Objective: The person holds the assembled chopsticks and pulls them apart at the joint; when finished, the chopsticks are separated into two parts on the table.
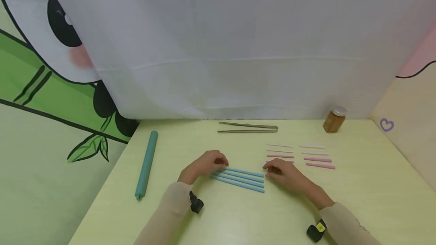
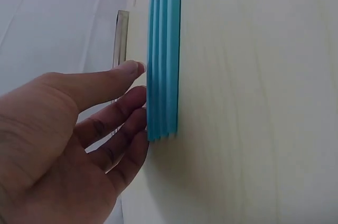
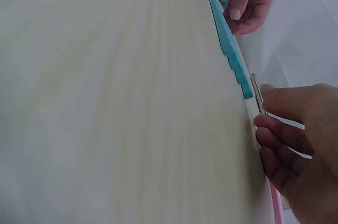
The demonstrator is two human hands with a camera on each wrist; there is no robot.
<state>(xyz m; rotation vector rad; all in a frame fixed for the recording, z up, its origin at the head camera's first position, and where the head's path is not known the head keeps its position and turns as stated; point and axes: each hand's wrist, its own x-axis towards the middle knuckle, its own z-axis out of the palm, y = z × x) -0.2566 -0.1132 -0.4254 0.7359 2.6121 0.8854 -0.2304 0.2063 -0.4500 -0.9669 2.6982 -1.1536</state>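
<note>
Several slim blue sticks (image 1: 243,180) lie side by side on the table, slightly fanned. At their left ends is my left hand (image 1: 207,163), fingers loosely bent. In the left wrist view the left hand (image 2: 74,129) has its fingertips at the far edge of the blue sticks (image 2: 165,55), with thumb and fingers apart; whether they touch I cannot tell. My right hand (image 1: 286,175) hovers just off the right ends, fingers loosely curled. The right wrist view shows the right hand (image 3: 301,139) with nothing between thumb and fingers, apart from the blue sticks (image 3: 229,49).
Behind the hands lie metal tongs (image 1: 248,127). Pink sticks (image 1: 320,165) and thin white sticks (image 1: 313,153) form two columns at the right. A jar (image 1: 335,119) with a metallic lid stands back right. A rolled green mat (image 1: 146,165) lies on the left.
</note>
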